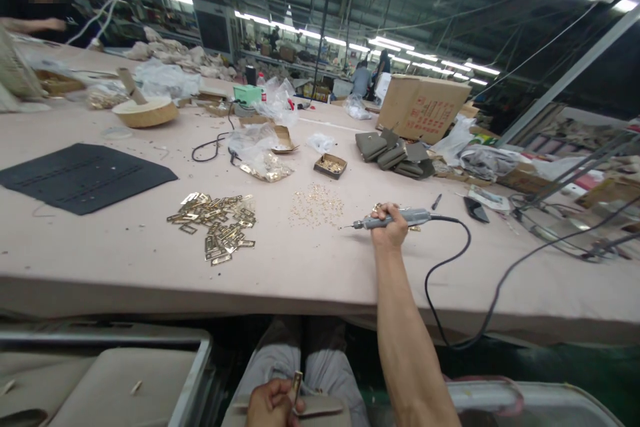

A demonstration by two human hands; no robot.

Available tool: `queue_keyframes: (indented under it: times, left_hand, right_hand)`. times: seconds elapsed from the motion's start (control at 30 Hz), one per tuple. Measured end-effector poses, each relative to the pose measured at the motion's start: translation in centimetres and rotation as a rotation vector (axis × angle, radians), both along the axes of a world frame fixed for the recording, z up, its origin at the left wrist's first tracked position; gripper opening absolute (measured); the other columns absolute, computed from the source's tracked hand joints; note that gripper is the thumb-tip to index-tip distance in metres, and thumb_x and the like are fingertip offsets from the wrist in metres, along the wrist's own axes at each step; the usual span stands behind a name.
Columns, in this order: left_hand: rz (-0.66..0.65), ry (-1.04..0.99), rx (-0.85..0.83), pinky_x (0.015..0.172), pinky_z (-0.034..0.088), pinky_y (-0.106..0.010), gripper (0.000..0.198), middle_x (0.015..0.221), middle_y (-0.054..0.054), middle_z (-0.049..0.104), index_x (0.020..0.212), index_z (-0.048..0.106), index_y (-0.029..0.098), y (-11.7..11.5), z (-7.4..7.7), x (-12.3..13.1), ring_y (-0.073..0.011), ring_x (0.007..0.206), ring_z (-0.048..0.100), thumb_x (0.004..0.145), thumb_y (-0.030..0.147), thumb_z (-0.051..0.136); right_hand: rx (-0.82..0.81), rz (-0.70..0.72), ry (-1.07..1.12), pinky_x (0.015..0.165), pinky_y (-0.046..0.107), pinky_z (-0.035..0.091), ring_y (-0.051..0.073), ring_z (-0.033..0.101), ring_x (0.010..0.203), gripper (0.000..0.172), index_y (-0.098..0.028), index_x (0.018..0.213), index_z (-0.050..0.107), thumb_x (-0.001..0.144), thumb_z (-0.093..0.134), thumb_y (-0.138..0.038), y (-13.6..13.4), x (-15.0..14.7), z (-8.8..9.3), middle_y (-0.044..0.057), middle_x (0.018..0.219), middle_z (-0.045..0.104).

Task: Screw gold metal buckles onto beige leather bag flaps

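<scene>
R hand [391, 227] grips grey electric screwdriver [400, 218] on tabletop [300, 267], near loose screws [316, 203]. L hand [270, 403] in lap pinches gold plate [296, 388] against tan piece [320, 405].

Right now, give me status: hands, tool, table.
Right hand gripping electric screwdriver on table, cord trailing off edge. Left hand in lap, holding brass piece over beige pouch. Screws beside the tip.
</scene>
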State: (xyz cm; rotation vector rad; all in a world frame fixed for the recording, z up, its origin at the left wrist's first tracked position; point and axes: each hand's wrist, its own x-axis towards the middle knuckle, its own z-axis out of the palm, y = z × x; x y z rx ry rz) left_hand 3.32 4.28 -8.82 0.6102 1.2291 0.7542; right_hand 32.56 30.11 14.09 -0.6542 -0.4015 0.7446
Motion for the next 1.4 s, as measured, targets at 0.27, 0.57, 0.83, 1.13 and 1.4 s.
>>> queue_keyframes:
  times: [0.27, 0.57, 0.83, 1.13, 1.4]
  left_hand:
    - [0.034, -0.009, -0.046, 0.037, 0.048, -0.021, 0.040, 0.069, -0.007, 0.074, 0.083, 0.064, 0.012, -0.8, 4.7, -0.2, -0.0126, 0.039, 0.062, 0.069, 0.046, 0.080]
    - [0.058, -0.022, -0.031, 0.038, 0.048, -0.020, 0.036, 0.071, -0.010, 0.076, 0.085, 0.066, 0.008, -1.8, 4.5, -0.7, -0.0124, 0.041, 0.063, 0.074, 0.040, 0.078]
    - [0.061, -0.005, 0.002, 0.038, 0.048, -0.021, 0.030, 0.070, -0.010, 0.075, 0.086, 0.068, 0.006, -2.1, 4.8, -0.7, -0.0134, 0.041, 0.063, 0.076, 0.033, 0.075]
    - [0.072, 0.000, -0.035, 0.036, 0.050, -0.023, 0.028, 0.068, -0.008, 0.076, 0.083, 0.066, 0.010, -2.0, 5.0, -0.6, -0.0134, 0.038, 0.062, 0.073, 0.034, 0.077]
    - [0.071, 0.008, -0.023, 0.035, 0.050, -0.024, 0.024, 0.064, -0.007, 0.074, 0.080, 0.065, 0.011, -2.0, 5.1, -0.5, -0.0139, 0.037, 0.061, 0.073, 0.032, 0.075]
  right_hand:
    - [0.040, 0.229, -0.137, 0.053, 0.021, 0.044, 0.005, 0.042, 0.052, 0.023, -0.021, 0.082, 0.051, 0.077, 0.073, -0.015, -13.8, -7.0, 1.4, -0.006, 0.073, 0.047]
    - [-0.215, 0.263, -0.266, 0.053, 0.026, 0.045, 0.008, 0.047, 0.048, 0.016, -0.020, 0.087, 0.059, 0.081, 0.074, -0.018, -22.4, -15.8, -6.6, -0.005, 0.070, 0.053]
    - [-0.228, 0.257, -0.355, 0.052, 0.027, 0.047, 0.009, 0.052, 0.049, 0.015, -0.020, 0.089, 0.063, 0.084, 0.076, -0.016, -23.5, -17.2, -9.5, -0.003, 0.074, 0.059]
    - [-0.279, 0.270, -0.409, 0.052, 0.026, 0.046, 0.009, 0.052, 0.049, 0.016, -0.020, 0.089, 0.063, 0.086, 0.078, -0.020, -23.8, -17.6, -10.8, -0.005, 0.069, 0.057]
    - [-0.299, 0.261, -0.467, 0.051, 0.026, 0.045, 0.009, 0.051, 0.050, 0.016, -0.022, 0.090, 0.061, 0.088, 0.077, -0.022, -24.0, -17.8, -11.5, -0.005, 0.072, 0.058]
